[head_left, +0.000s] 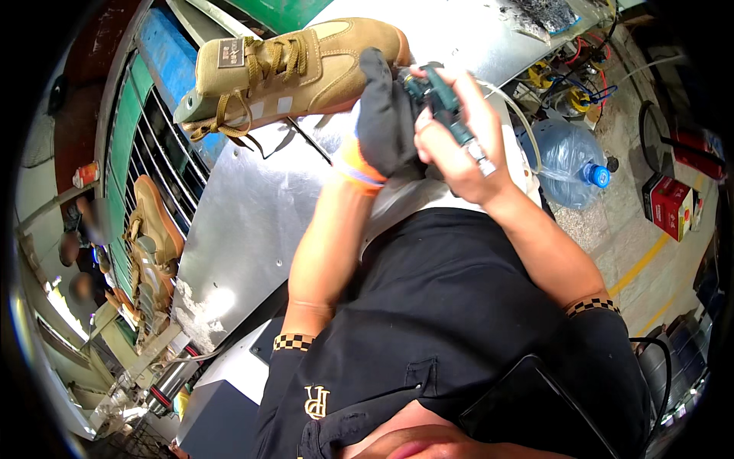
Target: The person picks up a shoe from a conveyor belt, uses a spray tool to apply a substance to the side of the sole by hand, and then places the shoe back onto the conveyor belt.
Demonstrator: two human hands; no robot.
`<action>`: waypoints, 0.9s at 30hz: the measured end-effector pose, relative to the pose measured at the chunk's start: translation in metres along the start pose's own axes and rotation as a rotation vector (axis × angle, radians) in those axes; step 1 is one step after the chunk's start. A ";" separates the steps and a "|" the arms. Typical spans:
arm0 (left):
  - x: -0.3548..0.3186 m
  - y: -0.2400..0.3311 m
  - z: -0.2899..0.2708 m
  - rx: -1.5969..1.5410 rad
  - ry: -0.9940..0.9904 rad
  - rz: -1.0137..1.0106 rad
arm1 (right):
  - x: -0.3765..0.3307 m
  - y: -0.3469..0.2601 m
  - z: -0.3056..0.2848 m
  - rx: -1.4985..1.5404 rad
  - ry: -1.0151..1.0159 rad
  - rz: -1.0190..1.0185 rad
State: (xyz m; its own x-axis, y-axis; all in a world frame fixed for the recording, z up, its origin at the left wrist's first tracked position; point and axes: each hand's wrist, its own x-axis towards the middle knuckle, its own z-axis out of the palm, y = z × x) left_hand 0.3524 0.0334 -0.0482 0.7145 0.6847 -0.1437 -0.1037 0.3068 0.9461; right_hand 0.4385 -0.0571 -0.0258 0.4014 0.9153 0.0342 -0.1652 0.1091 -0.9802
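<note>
Steel worktop [252, 222], frame centre. Right hand [459, 145]: bare fingers [432, 141] wrapped round dark-green hand tool [443, 103]. Left hand [386, 115]: grey-gloved, pressed to toe of tan laced shoe [290, 69], upper left; hold unclear. More shoes on rack [153, 252], far left. Risk: shoe overhangs; slipping tool could mark it.
</note>
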 end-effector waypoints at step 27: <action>-0.105 0.079 -0.123 1.068 0.705 0.398 | 0.150 0.030 -0.004 0.377 -0.244 0.244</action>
State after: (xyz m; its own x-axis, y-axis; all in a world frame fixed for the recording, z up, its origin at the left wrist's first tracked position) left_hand 0.1835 0.0669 0.0056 0.2218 0.8979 0.3803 0.5988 -0.4332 0.6736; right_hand 0.4975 0.0813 -0.0511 0.0964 0.9905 -0.0981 -0.5596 -0.0276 -0.8283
